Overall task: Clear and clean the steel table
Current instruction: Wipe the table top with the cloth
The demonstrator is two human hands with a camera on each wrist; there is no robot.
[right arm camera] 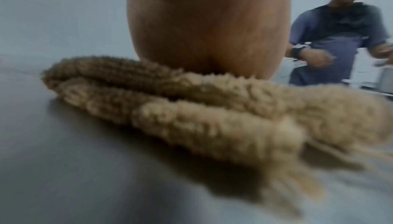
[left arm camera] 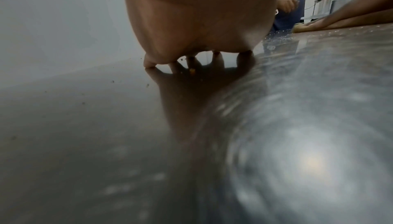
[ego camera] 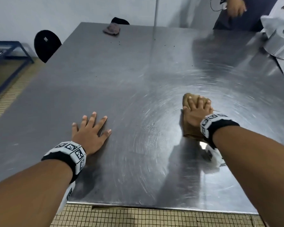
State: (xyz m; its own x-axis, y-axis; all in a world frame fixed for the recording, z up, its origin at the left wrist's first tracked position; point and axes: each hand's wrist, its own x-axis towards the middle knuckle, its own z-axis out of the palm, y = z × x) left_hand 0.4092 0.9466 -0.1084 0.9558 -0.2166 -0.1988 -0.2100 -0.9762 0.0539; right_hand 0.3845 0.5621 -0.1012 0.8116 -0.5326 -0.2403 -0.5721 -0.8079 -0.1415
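Observation:
The steel table [ego camera: 121, 76] fills the head view, with scattered dark crumbs [ego camera: 118, 42] toward its far side. My right hand [ego camera: 196, 110] lies flat with straight fingers on a folded tan cloth [ego camera: 189, 128] at the right middle of the table, pressing it down. In the right wrist view the tan cloth [right arm camera: 191, 110] is a thick, fuzzy fold under the palm [right arm camera: 208, 34]. My left hand [ego camera: 90, 130] rests flat on bare steel at the near left, fingers spread. In the left wrist view the fingertips [left arm camera: 149, 63] touch the steel table [left arm camera: 106, 143].
A crumpled grey-brown rag [ego camera: 111, 29] lies at the table's far edge. Steel vessels [ego camera: 280, 43] stand at the far right. Another person [ego camera: 236, 9] stands beyond the far right corner. Two black chair backs [ego camera: 46, 45] sit along the left and far sides. Tiled floor [ego camera: 138, 217] shows below the near edge.

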